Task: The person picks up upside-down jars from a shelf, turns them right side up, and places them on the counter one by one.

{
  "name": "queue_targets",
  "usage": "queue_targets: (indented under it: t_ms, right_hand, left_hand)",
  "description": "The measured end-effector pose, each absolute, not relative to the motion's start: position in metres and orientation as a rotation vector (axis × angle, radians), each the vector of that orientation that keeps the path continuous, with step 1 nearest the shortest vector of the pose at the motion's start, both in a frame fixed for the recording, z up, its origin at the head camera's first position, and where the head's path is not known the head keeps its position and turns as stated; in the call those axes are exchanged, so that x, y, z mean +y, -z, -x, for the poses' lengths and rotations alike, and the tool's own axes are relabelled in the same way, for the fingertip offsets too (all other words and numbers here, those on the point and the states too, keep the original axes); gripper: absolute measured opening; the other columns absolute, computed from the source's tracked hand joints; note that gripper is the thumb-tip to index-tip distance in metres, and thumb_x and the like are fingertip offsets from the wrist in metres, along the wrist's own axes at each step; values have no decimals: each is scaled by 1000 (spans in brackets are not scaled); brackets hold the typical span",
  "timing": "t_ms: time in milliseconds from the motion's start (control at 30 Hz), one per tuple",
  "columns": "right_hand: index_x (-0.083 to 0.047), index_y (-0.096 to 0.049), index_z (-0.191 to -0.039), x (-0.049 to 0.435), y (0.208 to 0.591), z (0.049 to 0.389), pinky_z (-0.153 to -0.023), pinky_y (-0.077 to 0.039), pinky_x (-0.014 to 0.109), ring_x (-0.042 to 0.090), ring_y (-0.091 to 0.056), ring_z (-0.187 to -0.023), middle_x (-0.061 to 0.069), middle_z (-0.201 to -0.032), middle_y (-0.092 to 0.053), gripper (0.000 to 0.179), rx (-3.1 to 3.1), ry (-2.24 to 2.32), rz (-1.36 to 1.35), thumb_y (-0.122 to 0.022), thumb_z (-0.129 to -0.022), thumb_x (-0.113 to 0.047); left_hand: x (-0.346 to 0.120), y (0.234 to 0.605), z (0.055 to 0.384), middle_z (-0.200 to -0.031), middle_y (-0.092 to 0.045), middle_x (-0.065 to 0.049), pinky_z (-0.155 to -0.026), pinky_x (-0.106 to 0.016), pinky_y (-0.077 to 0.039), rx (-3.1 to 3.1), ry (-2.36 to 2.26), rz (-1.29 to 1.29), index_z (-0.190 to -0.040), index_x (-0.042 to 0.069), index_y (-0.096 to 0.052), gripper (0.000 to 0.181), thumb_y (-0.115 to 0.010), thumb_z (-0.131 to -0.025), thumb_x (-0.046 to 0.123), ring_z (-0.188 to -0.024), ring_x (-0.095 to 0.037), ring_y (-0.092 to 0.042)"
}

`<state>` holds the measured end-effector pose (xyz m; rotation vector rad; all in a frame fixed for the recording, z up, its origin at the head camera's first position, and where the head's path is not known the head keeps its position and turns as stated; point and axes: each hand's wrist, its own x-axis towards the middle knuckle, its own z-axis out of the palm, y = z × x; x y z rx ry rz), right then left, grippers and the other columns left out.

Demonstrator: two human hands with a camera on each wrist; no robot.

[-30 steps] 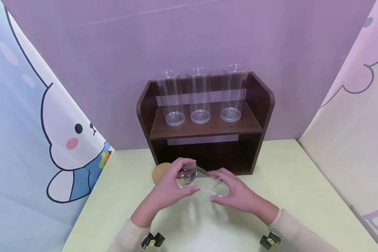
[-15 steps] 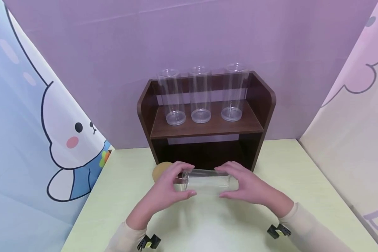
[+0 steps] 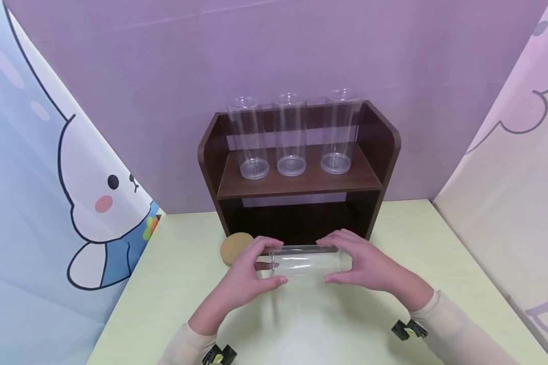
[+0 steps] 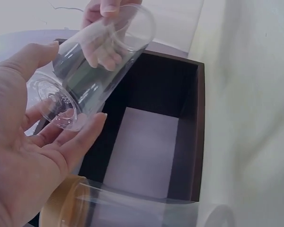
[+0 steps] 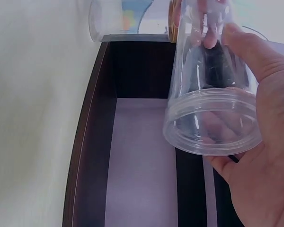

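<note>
A clear jar (image 3: 301, 262) is held sideways above the table (image 3: 438, 284), before a brown shelf (image 3: 297, 185); left hand (image 3: 246, 274) and right hand (image 3: 369, 261) each curl round one end. Probably light, stiff and slippery, it seems best gripped by its ends.

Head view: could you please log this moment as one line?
clear container: horizontal | left grip: holds one end | right grip: holds opposite end

We wore a plain cream left sleeve (image 3: 184, 349) and a matching right sleeve (image 3: 458, 334), the latter faintly creased near its cuff; beside them we bore 2 small black devices, 1 left wrist camera (image 3: 228, 354) and 1 right wrist camera (image 3: 399, 330); both looked angular and blocky, each showing 1 yellow-green patch.
</note>
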<state>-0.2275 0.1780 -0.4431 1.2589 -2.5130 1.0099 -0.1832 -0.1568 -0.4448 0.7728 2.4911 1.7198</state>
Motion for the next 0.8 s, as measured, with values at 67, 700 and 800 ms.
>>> queue_targets:
  t_ms: [67, 700, 800]
  right_hand:
    - [-19, -69, -145, 179, 442, 229, -104, -56, 34, 17, -63, -124, -10, -137, -68, 72, -2483, -1026, -1271, -102, -82, -33]
    - [7, -51, -151, 208, 462, 249, -105, -55, 25, 21, -62, -128, 16, -146, -62, 62, -2154, -1931, -1064, -72, -94, 18]
    - [7, -48, -153, 209, 464, 248, -104, -55, 25, 19, -63, -127, 12, -147, -61, 61, -2135, -1999, -1054, -71, -97, 15]
  left_hand:
    - [-157, 447, 184, -142, -60, -1, -101, -39, -63, 2458, -1761, -758, -145, 21, -62, 69, -96, -87, 6, -131, -23, -63]
    - [-155, 453, 188, -141, -64, -5, -100, -38, -63, 2405, -1967, -676, -143, 19, -61, 66, -94, -88, 5, -120, -28, -72]
    - [-155, 453, 188, -142, -63, -6, -100, -37, -63, 2396, -1998, -670, -143, 19, -60, 66, -94, -88, 3, -120, -28, -72]
